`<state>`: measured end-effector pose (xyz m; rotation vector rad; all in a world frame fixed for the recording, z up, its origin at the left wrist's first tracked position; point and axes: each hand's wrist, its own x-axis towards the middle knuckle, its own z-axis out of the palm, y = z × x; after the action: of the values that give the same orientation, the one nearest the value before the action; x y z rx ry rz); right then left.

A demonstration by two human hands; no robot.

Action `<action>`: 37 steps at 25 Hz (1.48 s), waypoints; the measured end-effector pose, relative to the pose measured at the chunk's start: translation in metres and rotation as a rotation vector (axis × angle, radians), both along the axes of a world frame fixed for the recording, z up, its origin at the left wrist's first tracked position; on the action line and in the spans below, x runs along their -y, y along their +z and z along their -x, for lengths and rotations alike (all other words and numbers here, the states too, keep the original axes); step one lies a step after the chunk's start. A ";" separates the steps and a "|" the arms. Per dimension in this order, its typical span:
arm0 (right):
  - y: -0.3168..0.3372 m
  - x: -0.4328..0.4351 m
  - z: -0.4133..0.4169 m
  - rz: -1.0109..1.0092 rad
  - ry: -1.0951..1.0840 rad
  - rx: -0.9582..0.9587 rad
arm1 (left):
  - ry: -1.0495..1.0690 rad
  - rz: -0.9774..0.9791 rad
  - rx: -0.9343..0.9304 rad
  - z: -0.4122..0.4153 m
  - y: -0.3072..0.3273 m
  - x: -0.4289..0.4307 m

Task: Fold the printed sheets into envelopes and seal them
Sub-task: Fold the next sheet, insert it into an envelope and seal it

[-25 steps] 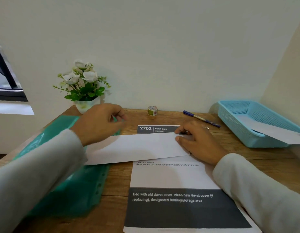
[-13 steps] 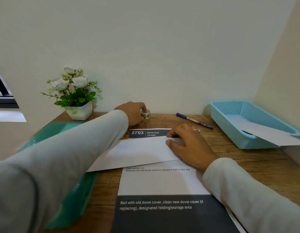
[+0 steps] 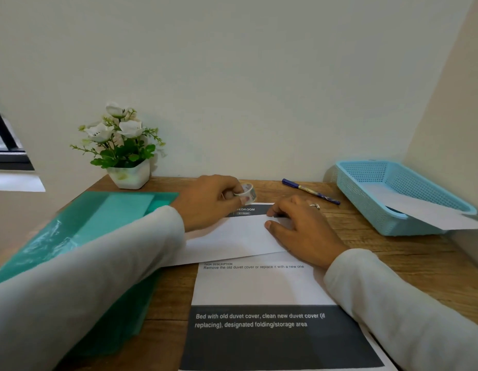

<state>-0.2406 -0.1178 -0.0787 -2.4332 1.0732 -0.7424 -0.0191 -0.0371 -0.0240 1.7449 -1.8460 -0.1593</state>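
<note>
Left hand (image 3: 211, 202) pinches tape roll (image 3: 247, 192) at 12 o'clock of the envelope (image 3: 232, 239), presumably for sealing; free tape end not discernible. Right hand (image 3: 299, 228), fingers extended and gripping nothing, pins the envelope's 3 o'clock end against the printed sheet (image 3: 259, 287) beneath.

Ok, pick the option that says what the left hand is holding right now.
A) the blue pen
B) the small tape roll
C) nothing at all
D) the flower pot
B: the left hand pinches the small tape roll in its fingers, while the pen lies untouched on the desk.
</note>
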 end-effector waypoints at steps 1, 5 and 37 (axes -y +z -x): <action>0.001 -0.001 0.000 -0.002 -0.002 -0.014 | -0.045 0.009 -0.033 0.006 -0.004 -0.010; 0.007 -0.008 0.000 -0.004 0.009 -0.027 | -0.106 0.012 -0.139 0.015 -0.027 -0.032; 0.006 -0.030 -0.018 -0.137 0.115 0.464 | -0.132 0.085 -0.178 0.010 -0.041 -0.031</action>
<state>-0.2225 -0.0875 -0.0727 -2.0436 0.7665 -1.0851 -0.0291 -0.0058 -0.0653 1.5019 -1.8106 -0.2745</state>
